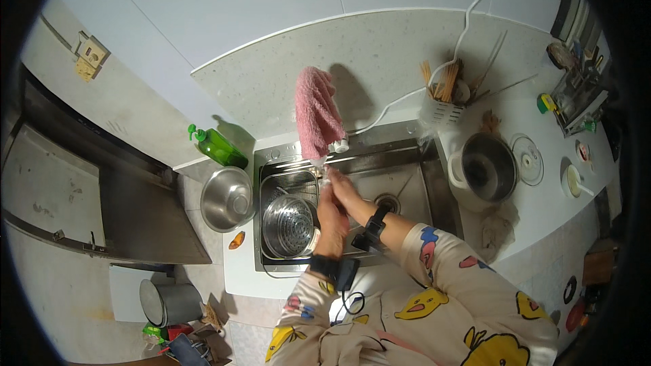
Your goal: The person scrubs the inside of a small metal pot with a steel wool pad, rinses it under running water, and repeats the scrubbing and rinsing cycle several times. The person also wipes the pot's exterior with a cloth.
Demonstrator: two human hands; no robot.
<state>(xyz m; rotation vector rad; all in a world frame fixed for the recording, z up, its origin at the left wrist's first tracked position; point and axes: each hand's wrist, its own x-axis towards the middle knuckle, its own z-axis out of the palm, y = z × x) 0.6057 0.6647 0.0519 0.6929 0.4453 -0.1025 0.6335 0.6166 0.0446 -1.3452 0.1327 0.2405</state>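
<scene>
My left hand (330,216) and my right hand (345,189) are pressed together over a stainless steel sink (407,178). They are just below the tap's spout, with something clear, probably water, at the fingertips. The fingers overlap, so whether anything small lies between them is hidden. A pink towel (318,112) drapes over the tap above my hands and covers most of it. To the left of my hands, a wire basket (292,177) in the sink holds a metal strainer with a perforated bottom (289,226).
Left of the sink are a steel bowl (226,198), a green pump bottle (218,147) and an orange-brown scrap (237,240). On the right stand a cooking pot (483,173), a glass lid (529,160) and a white chopstick holder (441,112). A white cable (396,104) runs behind the sink.
</scene>
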